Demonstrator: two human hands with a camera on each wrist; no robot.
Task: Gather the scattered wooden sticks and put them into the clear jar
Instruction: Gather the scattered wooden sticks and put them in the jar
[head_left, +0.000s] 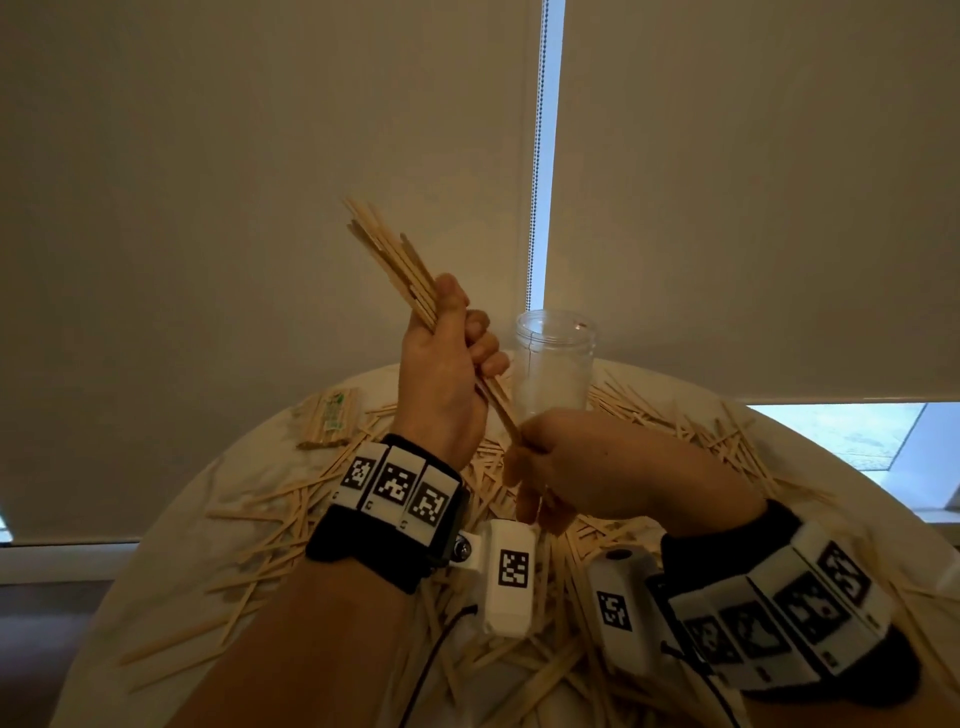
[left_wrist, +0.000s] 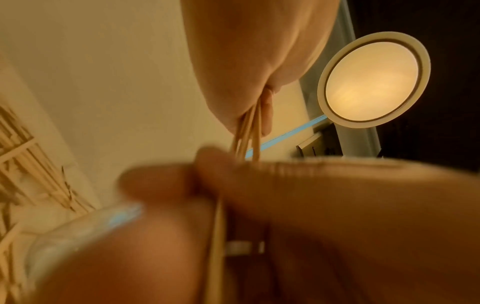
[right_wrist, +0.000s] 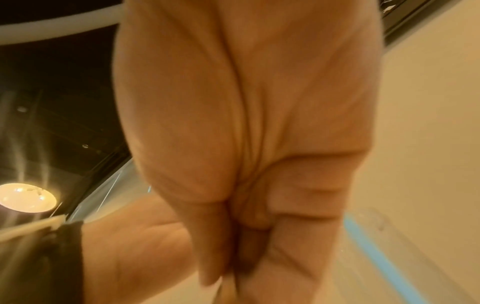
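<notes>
My left hand (head_left: 457, 343) is raised above the table and grips a bundle of wooden sticks (head_left: 395, 254) that fans up and to the left. The bundle's lower ends slant down to my right hand (head_left: 527, 447), which pinches them just in front of the clear jar (head_left: 555, 364). The jar stands upright and looks empty at the back of the round white table (head_left: 171, 514). Many loose sticks (head_left: 270, 535) lie scattered over the table. In the left wrist view a few sticks (left_wrist: 249, 131) come out of the left fist, above the blurred right hand (left_wrist: 324, 205).
A wrapped packet of sticks (head_left: 332, 415) lies at the table's back left. Roller blinds (head_left: 260, 156) hang close behind the table, with a bead chain (head_left: 535, 208) above the jar. A round ceiling lamp (left_wrist: 374, 82) shows in the left wrist view.
</notes>
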